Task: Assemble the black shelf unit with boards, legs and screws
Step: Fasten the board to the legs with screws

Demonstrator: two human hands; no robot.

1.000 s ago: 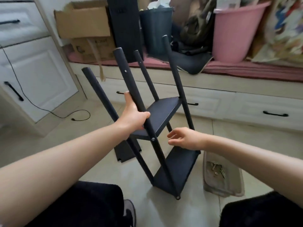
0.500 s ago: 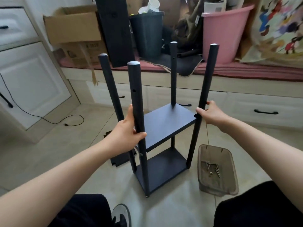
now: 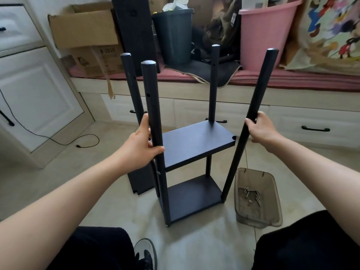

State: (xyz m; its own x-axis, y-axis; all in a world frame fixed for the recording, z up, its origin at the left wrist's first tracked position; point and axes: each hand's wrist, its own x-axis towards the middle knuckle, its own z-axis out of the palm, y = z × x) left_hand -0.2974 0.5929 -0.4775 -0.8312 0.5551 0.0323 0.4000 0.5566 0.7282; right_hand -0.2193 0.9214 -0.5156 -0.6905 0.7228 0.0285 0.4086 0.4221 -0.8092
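Observation:
The black shelf unit stands upright on the tiled floor with an upper board (image 3: 194, 141) and a lower board (image 3: 191, 196) between round legs. My left hand (image 3: 140, 147) grips the near left leg (image 3: 153, 106) just above the upper board. My right hand (image 3: 260, 129) grips the right leg (image 3: 253, 110), which leans outward and stands apart from the notch at the upper board's right corner. A loose black board (image 3: 141, 181) lies on the floor behind the left legs. Another tall black board (image 3: 134, 32) leans on the bench at the back.
A clear plastic tray (image 3: 272, 215) with several screws and nuts sits on the floor to the right of the unit. A cardboard box (image 3: 83, 30), a dark bin (image 3: 173, 34) and a pink bucket (image 3: 263, 36) stand on the bench. A black cable (image 3: 58, 141) trails across the floor at left.
The unit went from tilted toward me to standing upright. My right hand left the lower part of the frame and took hold of the right leg, which now leans further outward.

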